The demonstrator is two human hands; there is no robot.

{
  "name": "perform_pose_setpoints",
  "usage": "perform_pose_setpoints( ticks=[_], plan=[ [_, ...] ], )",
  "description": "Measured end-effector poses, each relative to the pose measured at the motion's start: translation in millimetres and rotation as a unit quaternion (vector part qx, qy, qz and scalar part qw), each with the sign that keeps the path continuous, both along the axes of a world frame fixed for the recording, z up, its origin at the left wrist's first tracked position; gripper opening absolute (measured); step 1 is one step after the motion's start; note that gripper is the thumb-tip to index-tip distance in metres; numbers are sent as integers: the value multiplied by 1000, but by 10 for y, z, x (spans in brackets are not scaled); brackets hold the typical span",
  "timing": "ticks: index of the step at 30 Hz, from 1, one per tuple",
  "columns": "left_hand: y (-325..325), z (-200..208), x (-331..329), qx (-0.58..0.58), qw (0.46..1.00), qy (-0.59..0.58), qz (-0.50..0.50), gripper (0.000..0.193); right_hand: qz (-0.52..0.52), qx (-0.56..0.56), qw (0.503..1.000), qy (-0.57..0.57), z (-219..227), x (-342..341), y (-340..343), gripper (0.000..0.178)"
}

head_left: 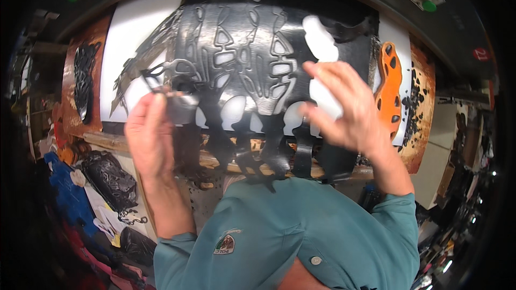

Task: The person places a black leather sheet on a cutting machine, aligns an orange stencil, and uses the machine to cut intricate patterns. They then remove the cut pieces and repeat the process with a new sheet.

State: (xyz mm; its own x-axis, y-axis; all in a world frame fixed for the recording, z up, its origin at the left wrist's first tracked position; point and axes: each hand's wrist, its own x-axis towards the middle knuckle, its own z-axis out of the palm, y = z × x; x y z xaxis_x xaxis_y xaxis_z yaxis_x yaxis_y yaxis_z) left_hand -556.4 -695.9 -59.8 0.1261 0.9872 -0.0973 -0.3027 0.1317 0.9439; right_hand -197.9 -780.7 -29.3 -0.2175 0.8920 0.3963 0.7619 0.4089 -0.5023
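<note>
A large glossy black sheet, cut through with many holes and shaped outlines, lies across the white board in front of me. My left hand, at the sheet's left side, pinches a thin black cut-out piece between thumb and fingers. The piece has openings in it, and its lower end is hidden by my fingers. Over the right part of the sheet, my right hand is spread and somewhat blurred, with nothing visible in it. The sheet's near edge hangs in wavy strips toward my body.
An orange cutting die, sole-shaped with dark openings, stands at the right. Small black scraps lie beside it on brown board. Stacked black cut pieces rest at the far left. Green buttons sit on the dark machine beam overhead.
</note>
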Motion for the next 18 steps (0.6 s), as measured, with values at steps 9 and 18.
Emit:
perform_pose_setpoints(
  ticks=[9, 18],
  plan=[
    [-350, 33, 495, -55, 996, -44, -60, 22, 110, 119, 980, 111, -43, -946, 554, 37],
    [-397, -478, 88, -21, 978, 198, 60, 42, -50, 243, 951, 185, 585, -535, 1258, 19]
  ],
)
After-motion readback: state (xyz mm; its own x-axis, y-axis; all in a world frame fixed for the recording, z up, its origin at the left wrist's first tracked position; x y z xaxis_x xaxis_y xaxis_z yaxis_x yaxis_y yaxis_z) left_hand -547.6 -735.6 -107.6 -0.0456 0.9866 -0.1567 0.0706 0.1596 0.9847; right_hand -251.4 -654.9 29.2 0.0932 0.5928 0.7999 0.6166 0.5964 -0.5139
